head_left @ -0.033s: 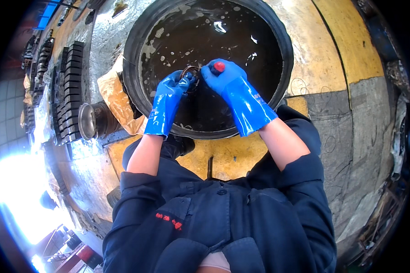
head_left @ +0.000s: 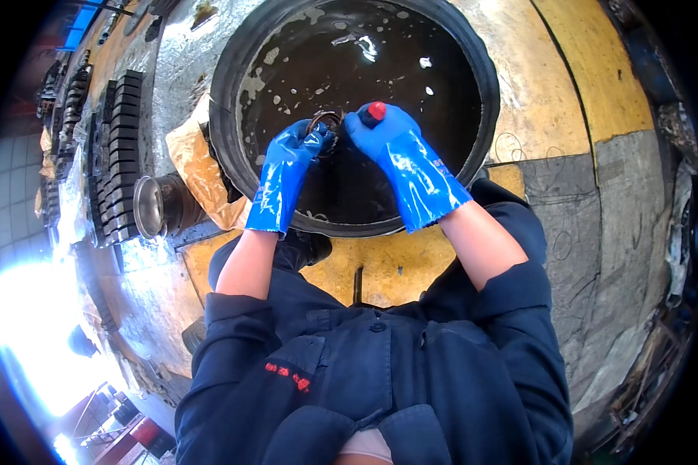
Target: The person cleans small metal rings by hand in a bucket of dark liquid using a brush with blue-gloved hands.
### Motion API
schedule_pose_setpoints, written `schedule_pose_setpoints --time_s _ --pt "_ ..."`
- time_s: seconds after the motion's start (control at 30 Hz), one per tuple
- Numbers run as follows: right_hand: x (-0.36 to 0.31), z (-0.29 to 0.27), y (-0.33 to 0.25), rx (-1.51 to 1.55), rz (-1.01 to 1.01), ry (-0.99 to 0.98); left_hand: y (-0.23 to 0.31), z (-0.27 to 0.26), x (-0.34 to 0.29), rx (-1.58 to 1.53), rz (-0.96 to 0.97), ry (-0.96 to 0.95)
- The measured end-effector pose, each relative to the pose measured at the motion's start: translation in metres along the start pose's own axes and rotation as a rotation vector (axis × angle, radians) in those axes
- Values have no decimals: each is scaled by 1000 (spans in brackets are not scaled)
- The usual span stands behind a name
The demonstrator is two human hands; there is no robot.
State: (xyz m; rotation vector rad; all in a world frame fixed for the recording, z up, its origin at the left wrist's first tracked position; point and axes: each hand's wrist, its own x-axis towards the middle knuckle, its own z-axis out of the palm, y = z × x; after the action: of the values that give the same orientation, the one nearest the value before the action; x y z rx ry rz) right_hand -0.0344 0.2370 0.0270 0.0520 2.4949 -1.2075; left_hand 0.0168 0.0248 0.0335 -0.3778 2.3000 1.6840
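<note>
Two hands in long blue gloves meet over the middle of a dark tub, close together but with a narrow gap between them. The left hand (head_left: 296, 146) has its fingers curled about a ring-shaped part (head_left: 324, 115), gripping it at the side nearer the person, so the ring sits at the left fingertips, just left of the right hand (head_left: 388, 130). That right hand is a closed fist around a red-tipped handle (head_left: 376, 109); the red end pokes up out of the top of the fist, so the handle's long axis seems to rise from the tub toward the person's head. Its lower end I cannot make out, nor whether the ring touches the dark liquid (head_left: 364, 74) below, which carries pale patches of froth. Around it all runs the black rim of the tub (head_left: 485, 101), with crumpled brown paper (head_left: 190, 151) against its left side. Further left, a metal cylinder (head_left: 150, 207) lies on its side, its round end showing, beside a row of dark blocks (head_left: 125, 139). Yellow and grey plates (head_left: 562, 221) cover the floor to the right.
</note>
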Motion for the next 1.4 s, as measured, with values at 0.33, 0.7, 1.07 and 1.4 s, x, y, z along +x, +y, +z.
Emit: schedule_pose_setpoints --time_s 0.33,0.7,1.07,1.4 --pt "3 -17 14 -69 150 -91 -2 -16 -2 -153 -91 66" --pt "1 3 -10 -294 -830 -6 -12 -13 -2 -328 -11 -110" --pt "-3 -13 4 207 89 -103 -7 -2 4 49 93 35" --pt "-1 -19 20 315 110 -208 1 -4 9 -367 69 173"
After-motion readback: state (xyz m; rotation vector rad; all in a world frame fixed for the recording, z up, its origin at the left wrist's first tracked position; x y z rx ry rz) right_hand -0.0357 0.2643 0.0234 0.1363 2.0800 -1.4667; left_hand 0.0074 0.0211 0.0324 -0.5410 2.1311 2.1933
